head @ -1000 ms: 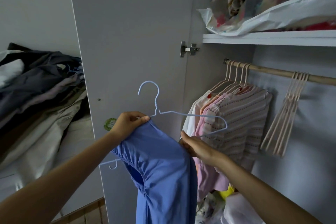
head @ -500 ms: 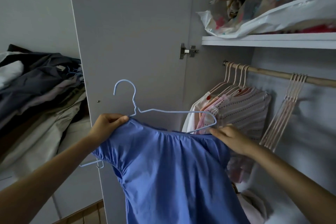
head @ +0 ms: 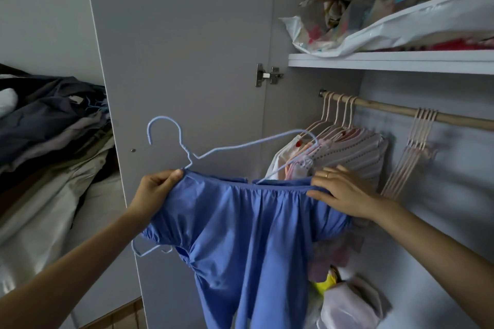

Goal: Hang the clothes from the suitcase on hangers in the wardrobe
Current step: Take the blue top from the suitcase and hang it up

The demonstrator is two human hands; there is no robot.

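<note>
A blue garment (head: 254, 235) hangs spread out in front of the open wardrobe. A light blue wire hanger (head: 187, 152) sits in its neckline, hook up and tilted left. My left hand (head: 157, 189) pinches the garment's left shoulder together with the hanger. My right hand (head: 342, 192) grips the right side of the neckline, where the hanger's right arm pokes out above the cloth. Behind, a wooden rail (head: 401, 112) carries several garments on pink hangers (head: 336, 141).
Several bare pink hangers (head: 411, 157) hang further right on the rail. The grey wardrobe door (head: 181, 48) stands open on the left. Bagged bedding (head: 395, 8) fills the upper shelf (head: 387, 61). Dark clothes (head: 48, 125) pile up at left. Bags (head: 347, 304) lie on the wardrobe floor.
The blue garment went from bunched to spread wide along the hanger. My right hand moved right and up to the neckline; the hanger tilted and shifted left.
</note>
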